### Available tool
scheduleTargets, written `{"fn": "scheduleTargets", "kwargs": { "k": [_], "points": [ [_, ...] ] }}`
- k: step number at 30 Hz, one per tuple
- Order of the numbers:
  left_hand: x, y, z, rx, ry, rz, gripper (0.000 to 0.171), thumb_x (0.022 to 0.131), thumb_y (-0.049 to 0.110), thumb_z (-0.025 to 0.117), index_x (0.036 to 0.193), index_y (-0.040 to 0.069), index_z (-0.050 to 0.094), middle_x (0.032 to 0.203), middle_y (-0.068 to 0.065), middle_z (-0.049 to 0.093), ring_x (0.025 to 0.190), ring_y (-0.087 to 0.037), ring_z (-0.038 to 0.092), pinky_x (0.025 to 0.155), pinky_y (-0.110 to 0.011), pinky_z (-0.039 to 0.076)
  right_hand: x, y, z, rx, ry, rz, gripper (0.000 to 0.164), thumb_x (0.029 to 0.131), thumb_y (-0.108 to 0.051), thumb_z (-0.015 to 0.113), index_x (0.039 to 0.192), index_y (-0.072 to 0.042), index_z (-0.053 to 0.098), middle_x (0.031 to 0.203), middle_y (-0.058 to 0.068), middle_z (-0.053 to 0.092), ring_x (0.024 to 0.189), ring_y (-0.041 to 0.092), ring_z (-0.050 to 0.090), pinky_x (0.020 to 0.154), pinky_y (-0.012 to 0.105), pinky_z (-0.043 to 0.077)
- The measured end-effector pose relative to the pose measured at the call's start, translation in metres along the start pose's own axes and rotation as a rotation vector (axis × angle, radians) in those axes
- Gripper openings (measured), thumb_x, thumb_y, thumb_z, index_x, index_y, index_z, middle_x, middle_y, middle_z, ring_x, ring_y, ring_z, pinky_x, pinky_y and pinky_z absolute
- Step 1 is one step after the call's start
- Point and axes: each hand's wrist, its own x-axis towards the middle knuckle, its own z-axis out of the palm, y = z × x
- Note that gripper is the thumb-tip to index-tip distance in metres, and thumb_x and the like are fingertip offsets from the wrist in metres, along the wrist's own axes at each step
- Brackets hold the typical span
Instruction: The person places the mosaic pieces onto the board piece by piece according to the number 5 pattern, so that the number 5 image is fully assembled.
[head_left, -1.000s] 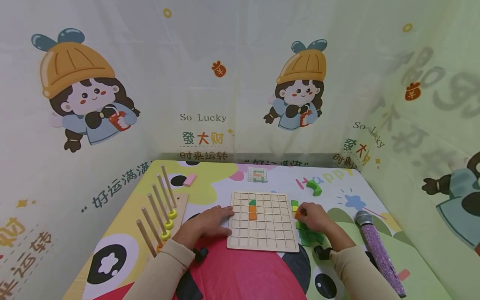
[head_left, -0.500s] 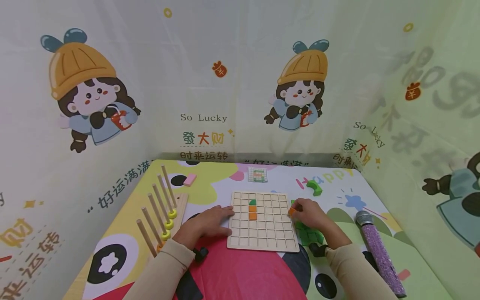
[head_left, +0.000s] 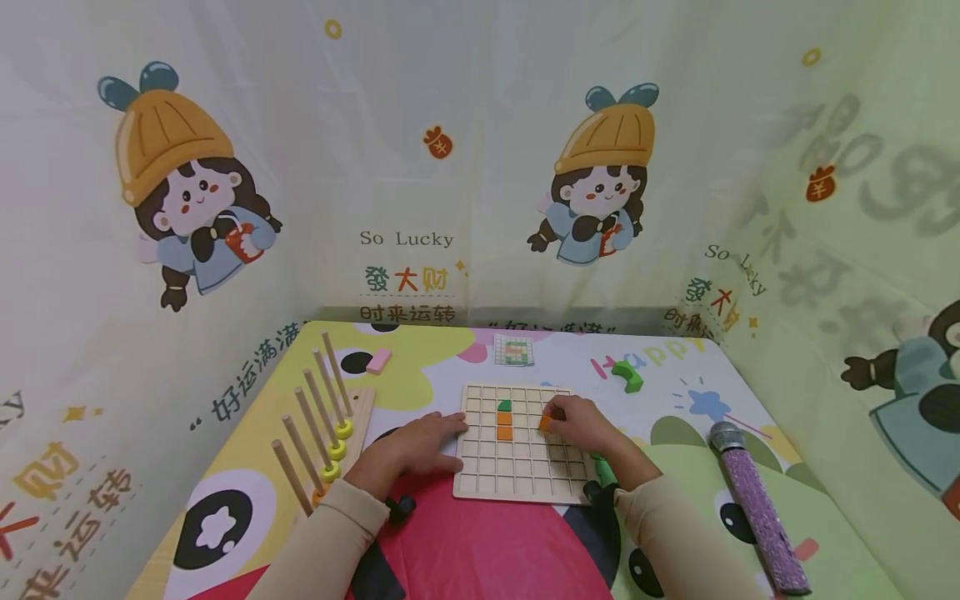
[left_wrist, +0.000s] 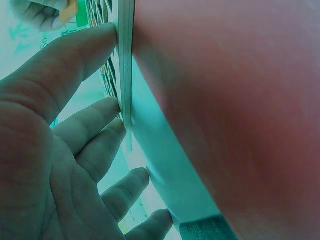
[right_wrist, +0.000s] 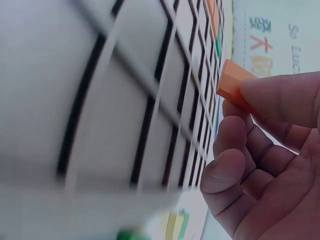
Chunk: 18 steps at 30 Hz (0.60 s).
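The right hand (head_left: 585,423) has carried its pinched orange block (head_left: 544,424) in over the gridded board (head_left: 522,463), not yet seated, while the left hand (head_left: 422,443), fingers extended, touches the board's edge.

Bare cells (head_left: 522,419) between right fingers (head_left: 562,409) and 3 blocks (head_left: 505,419), standing pegs (head_left: 322,408) at left

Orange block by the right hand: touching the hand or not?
Touching. The right wrist view shows the right hand pinching the orange block, thumb against its face.
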Motion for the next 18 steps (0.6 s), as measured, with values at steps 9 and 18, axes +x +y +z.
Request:
{"fn": "scheduleTargets", "kwargs": {
  "k": [9, 18],
  "points": [
    [0.002, -0.001, 0.003, -0.009, 0.002, 0.009, 0.066, 0.089, 0.037, 0.079, 0.149, 0.020, 0.057, 0.163, 0.001, 0.045, 0.151, -0.036, 0.037, 0.115, -0.057, 0.041, 0.012, -0.014, 0.021, 0.005, -0.044, -0.079, 0.006, 0.094, -0.005, 0.068, 0.098, -0.010, 0.068, 0.085, -0.003, 0.062, 0.079, 0.014, 0.053, 0.073, 0.032, 0.046],
    [0.001, -0.002, 0.002, 0.001, 0.006, 0.008, 0.066, 0.089, 0.038, 0.079, 0.149, 0.021, 0.057, 0.163, 0.001, 0.044, 0.152, -0.035, 0.036, 0.116, -0.057, 0.040, 0.017, -0.020, 0.024, -0.017, -0.077, -0.080, 0.006, 0.093, -0.005, 0.069, 0.096, -0.010, 0.068, 0.086, -0.004, 0.062, 0.081, 0.014, 0.053, 0.075, 0.034, 0.047]
  ]
}}
